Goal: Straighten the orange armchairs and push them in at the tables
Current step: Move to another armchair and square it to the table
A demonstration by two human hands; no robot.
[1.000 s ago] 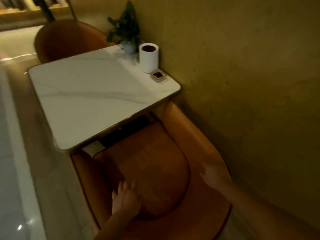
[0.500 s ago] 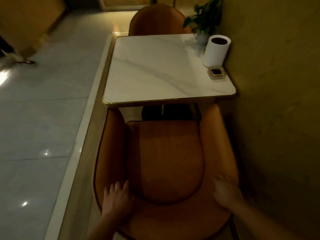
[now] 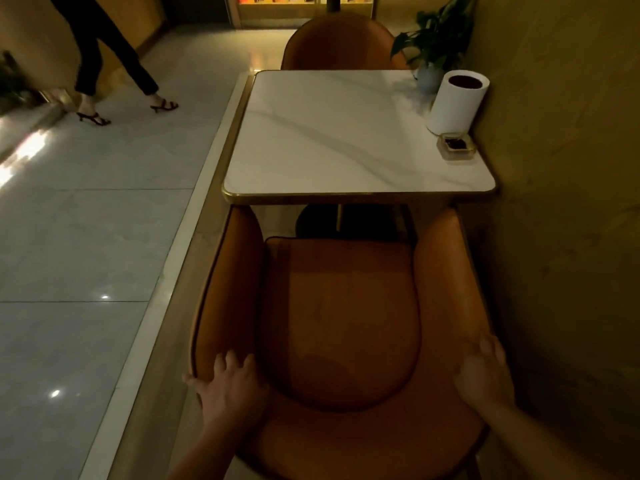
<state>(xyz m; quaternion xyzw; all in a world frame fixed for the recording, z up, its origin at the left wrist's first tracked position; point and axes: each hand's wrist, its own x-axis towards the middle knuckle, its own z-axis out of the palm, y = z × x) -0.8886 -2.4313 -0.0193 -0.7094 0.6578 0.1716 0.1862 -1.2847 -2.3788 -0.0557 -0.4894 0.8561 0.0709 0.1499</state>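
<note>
An orange armchair (image 3: 341,306) stands square to a white marble table (image 3: 332,140) with a gold rim, its arm fronts just under the table's near edge. My left hand (image 3: 230,389) grips the chair's back rim on the left, fingers over the inside and thumb outside. On the right side of the back rim my right hand (image 3: 485,370) curls over the edge. A second orange armchair (image 3: 341,43) sits at the table's far side, its back showing above the tabletop.
A wall (image 3: 561,202) runs close along the right of chair and table. On the table's right side stand a white roll holder (image 3: 455,102), a small ashtray (image 3: 455,147) and a potted plant (image 3: 433,46). A raised kerb (image 3: 173,271) borders tiled floor, where a person (image 3: 104,57) walks.
The chair has turned from slanted to square with the table. My hands went from resting on the back to gripping its rim on both sides. A walking person has come into view.
</note>
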